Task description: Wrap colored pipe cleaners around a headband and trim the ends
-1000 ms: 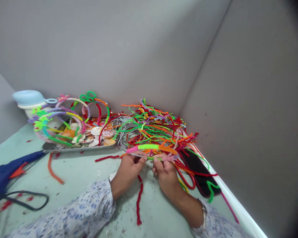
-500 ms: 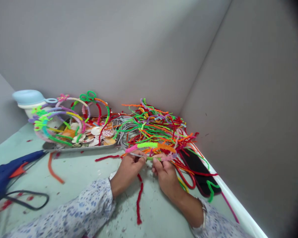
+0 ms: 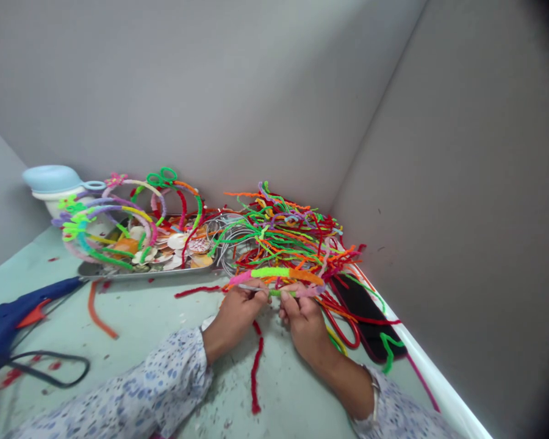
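Between my hands is a headband [image 3: 274, 272] wrapped in pink, yellow-green, orange and lilac pipe cleaner. My left hand [image 3: 241, 311] pinches it near a bare grey wire stretch on the near side. Close by, my right hand [image 3: 304, 323] pinches the same side, where green wrapping meets pink and lilac. A short green section shows between my fingertips. Past the headband lies a tangled heap of pipe cleaners [image 3: 293, 235]. A red pipe cleaner [image 3: 257, 372] lies on the table below my hands.
A metal tray [image 3: 146, 276] of shells stands at the left, with several finished headbands [image 3: 153, 231] on it. Behind it is a white container with a blue lid [image 3: 55, 179]. A blue glue gun [image 3: 9, 323] lies far left; a black phone [image 3: 370, 323] sits right.
The headband's far arc has tipped slightly and shifted a little to the left. Both hands stay almost where they were, still pinching it.
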A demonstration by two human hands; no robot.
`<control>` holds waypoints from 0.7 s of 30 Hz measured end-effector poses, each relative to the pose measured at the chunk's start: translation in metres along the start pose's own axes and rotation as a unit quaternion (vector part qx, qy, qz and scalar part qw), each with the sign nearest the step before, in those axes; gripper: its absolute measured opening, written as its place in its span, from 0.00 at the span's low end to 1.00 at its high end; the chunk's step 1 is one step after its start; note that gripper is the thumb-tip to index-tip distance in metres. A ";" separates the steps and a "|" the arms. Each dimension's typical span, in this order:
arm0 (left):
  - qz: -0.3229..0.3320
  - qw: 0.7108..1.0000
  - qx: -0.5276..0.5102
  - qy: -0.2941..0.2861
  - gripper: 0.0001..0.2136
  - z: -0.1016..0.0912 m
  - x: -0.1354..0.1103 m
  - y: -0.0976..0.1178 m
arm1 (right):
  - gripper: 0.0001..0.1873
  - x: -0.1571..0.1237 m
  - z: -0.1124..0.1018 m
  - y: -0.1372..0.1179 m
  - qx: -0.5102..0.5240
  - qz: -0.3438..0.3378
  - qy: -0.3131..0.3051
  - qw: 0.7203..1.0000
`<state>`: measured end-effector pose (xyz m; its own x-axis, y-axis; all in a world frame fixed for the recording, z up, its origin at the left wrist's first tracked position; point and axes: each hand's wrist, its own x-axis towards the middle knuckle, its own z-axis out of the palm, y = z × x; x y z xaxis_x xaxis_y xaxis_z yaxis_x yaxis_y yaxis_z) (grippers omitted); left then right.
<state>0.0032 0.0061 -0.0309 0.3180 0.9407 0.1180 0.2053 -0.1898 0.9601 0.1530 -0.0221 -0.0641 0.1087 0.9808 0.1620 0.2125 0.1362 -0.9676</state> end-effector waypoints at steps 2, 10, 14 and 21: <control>-0.005 1.000 -0.008 0.005 0.10 0.000 0.001 0.000 | 0.15 0.000 -0.001 0.001 -0.003 -0.009 -0.001 1.000; -0.029 0.998 -0.054 0.016 0.09 0.002 -0.001 0.009 | 0.16 -0.001 -0.001 0.001 0.004 0.014 0.012 1.000; -0.021 0.996 -0.082 -0.007 0.07 0.003 -0.001 0.010 | 0.17 0.001 -0.001 -0.007 0.012 0.069 0.020 0.997; 0.007 0.999 -0.037 -0.025 0.03 0.001 -0.002 0.008 | 0.16 0.001 -0.002 -0.010 0.042 0.062 0.000 0.997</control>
<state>0.0048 0.0028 -0.0234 0.3674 0.9222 0.1209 0.1312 -0.1801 0.9749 0.1531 -0.0226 -0.0537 0.1294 0.9908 0.0408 0.1155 0.0258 -0.9930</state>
